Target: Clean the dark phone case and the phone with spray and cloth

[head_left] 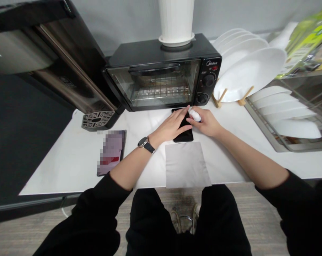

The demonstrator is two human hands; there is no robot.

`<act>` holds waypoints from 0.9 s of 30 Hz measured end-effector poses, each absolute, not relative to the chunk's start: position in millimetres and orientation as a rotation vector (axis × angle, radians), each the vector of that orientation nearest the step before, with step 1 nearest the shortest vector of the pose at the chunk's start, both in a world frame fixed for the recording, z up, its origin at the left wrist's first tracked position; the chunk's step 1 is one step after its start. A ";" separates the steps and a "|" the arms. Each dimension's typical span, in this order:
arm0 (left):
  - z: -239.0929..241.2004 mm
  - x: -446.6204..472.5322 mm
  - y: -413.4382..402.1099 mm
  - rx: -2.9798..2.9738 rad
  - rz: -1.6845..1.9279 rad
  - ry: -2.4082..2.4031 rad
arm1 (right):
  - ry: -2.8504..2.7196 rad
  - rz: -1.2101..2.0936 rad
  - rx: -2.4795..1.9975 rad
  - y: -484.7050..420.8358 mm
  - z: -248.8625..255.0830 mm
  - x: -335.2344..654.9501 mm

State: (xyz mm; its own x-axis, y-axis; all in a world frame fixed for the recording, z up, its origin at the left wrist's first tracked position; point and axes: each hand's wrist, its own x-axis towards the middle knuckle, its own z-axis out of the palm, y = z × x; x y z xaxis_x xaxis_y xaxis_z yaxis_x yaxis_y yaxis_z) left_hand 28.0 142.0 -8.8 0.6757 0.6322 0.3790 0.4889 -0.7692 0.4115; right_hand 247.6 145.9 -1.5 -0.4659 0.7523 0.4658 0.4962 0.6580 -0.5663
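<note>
A black phone [184, 134] lies flat on the white counter [70, 156] in front of the toaster oven. My left hand [174, 124], with a watch on its wrist, rests on the phone with fingers stretched flat. My right hand [207, 122] is closed around a small white bottle [194, 114], its tip pointing toward the phone's far end. A grey cloth [186, 165] is spread on the counter just below the phone, near the front edge.
A black toaster oven [163, 74] stands behind the phone with a white pot [176, 21] on top. White plates [246, 67] sit in a wooden rack to the right, beside a metal dish drainer [289, 117]. A second phone [111, 152] lies at left, below a dark appliance [57, 60].
</note>
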 end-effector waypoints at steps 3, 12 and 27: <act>7.4 33.5 130.1 2.603 0.975 0.936 | -2.283 0.403 -0.969 143.9 -1.1 249.8; 24.9 43.2 111.5 2.952 0.897 1.254 | -2.425 0.234 -1.036 138.9 2.8 247.4; 41.0 42.8 90.0 2.683 1.450 1.265 | -2.099 0.082 -1.041 138.3 11.6 254.7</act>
State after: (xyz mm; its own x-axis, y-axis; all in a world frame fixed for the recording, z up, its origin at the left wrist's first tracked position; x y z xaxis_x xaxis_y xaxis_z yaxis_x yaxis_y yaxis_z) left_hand 42.8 90.0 41.0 0.3249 0.5487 0.7703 0.6889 -0.6953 0.2047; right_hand 254.7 138.3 11.6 -0.3639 0.7004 0.6140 0.6503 0.6630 -0.3708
